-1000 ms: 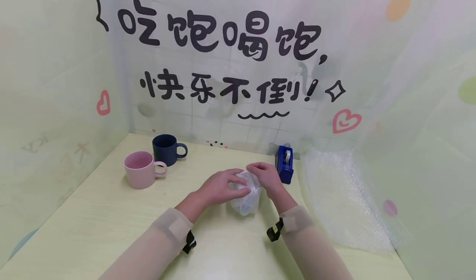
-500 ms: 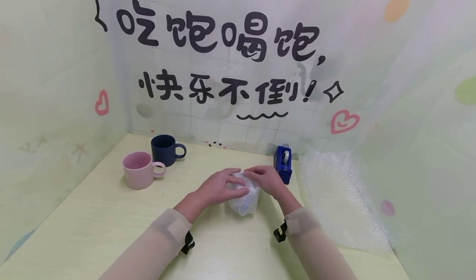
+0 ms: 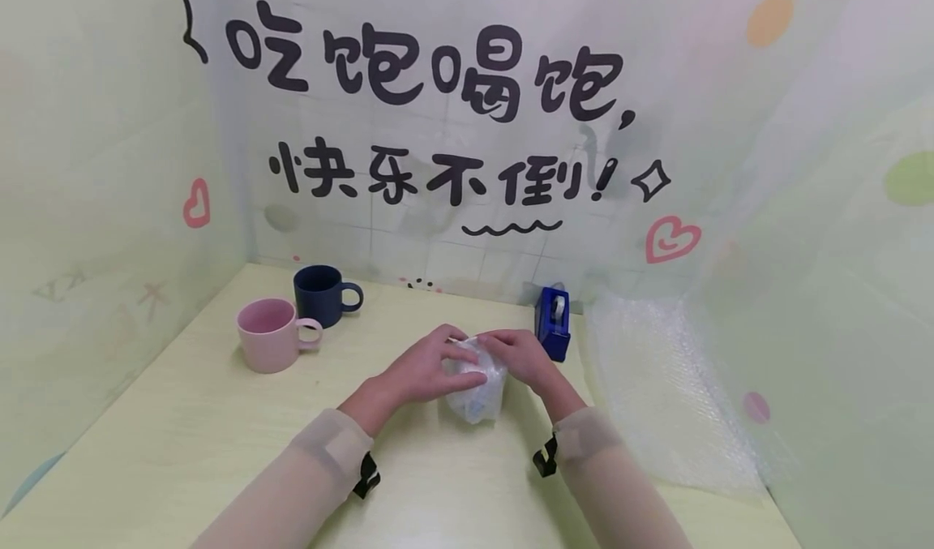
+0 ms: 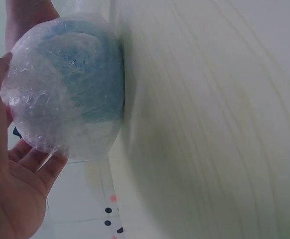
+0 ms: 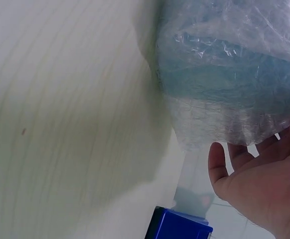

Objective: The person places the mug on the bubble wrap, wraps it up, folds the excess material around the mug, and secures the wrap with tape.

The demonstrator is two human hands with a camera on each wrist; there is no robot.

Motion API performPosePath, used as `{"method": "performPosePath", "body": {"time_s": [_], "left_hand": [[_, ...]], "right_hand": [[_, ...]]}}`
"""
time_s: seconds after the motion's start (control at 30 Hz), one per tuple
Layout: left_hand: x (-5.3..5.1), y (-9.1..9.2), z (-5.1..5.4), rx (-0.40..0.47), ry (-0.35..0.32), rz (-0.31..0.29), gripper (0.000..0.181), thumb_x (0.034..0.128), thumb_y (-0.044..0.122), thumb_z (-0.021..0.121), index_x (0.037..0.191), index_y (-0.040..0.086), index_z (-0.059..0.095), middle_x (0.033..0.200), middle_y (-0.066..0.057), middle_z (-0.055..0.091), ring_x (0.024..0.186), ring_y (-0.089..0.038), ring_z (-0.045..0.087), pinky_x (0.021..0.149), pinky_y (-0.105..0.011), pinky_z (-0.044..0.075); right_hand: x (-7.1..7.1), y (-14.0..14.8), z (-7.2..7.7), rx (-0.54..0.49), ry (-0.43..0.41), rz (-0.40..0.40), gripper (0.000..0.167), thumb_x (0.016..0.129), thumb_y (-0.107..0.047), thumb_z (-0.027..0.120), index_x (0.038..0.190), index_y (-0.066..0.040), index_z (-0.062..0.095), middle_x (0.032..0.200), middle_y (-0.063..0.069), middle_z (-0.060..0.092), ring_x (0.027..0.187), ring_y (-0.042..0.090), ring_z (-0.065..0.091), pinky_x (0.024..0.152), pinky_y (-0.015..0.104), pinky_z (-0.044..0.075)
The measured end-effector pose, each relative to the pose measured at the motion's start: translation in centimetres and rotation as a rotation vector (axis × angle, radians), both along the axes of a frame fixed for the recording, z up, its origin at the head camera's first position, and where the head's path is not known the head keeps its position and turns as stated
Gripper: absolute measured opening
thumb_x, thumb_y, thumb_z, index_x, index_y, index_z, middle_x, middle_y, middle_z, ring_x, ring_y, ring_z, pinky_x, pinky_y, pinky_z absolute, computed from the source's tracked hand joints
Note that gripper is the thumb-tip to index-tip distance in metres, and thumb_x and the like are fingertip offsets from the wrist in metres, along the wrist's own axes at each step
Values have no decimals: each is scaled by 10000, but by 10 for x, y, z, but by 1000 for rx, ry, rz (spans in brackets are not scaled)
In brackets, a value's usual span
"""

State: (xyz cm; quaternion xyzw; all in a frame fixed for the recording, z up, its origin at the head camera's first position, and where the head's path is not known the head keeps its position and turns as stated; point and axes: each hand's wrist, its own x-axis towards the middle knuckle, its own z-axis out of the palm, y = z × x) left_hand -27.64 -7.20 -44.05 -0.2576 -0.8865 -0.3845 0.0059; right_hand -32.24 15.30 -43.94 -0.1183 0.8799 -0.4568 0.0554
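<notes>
Between my two hands a bundle of bubble wrap [image 3: 477, 399] stands on the table, with something light blue showing through the layers. In the left wrist view the bundle [image 4: 70, 89] looks rounded, and the blue thing inside is blurred by the film. My left hand [image 3: 426, 366] holds its left side, thumb in front and fingers curled round the top and back. From the right, my right hand [image 3: 520, 356] bends over the top and grips the wrap there. In the right wrist view the right hand's [image 5: 264, 174] thumb and fingers lie at the bundle's edge.
A pink mug [image 3: 268, 342] and a navy mug [image 3: 318, 298] stand at the back left. Behind my right hand is a blue tape dispenser [image 3: 553, 326]. A loose sheet of bubble wrap [image 3: 667, 395] lies along the right side of the table [image 3: 182, 427].
My right hand has come down and slightly left, its fingers now on top of the bundle. The left hand keeps its hold. The head view has shifted a little.
</notes>
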Motion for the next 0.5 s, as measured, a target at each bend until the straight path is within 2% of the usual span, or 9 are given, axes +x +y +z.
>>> {"method": "performPosePath", "body": {"time_s": [0.13,0.27,0.37,0.5], "left_hand": [[0,2,1,-7,17,3,447,957,469,833,1265,145,840,1474,-135,603,1354,-332,605,1164,-545,527],[-1,4,0,8,-9,22,450,963,491,824,1263,156,841,1493,-117,599,1381,-321,595,1186,-538,514],[-2,6,-3,49,-30,53,396,1011,483,770,1234,167,853,1462,-96,617,1367,-311,606,1179,-536,512],[-6,11,-5,122,-45,97,282,1053,407,716,1025,164,856,1357,-96,640,1292,-293,621,1139,-527,523]], "right_hand": [[1,0,1,-1,5,-14,314,1089,-321,685,1209,-80,846,1227,110,826,1006,146,728,772,237,566],[1,0,-1,-19,-10,-18,325,1097,-324,671,1225,-76,836,1239,118,819,1025,178,727,816,275,582],[1,0,-4,-34,-35,-23,359,1099,-372,660,1243,-90,830,1277,107,806,1108,209,723,933,357,603],[1,-1,-6,-48,-50,-30,382,1092,-432,659,1246,-129,834,1336,78,787,1252,249,698,1096,484,567]]}}
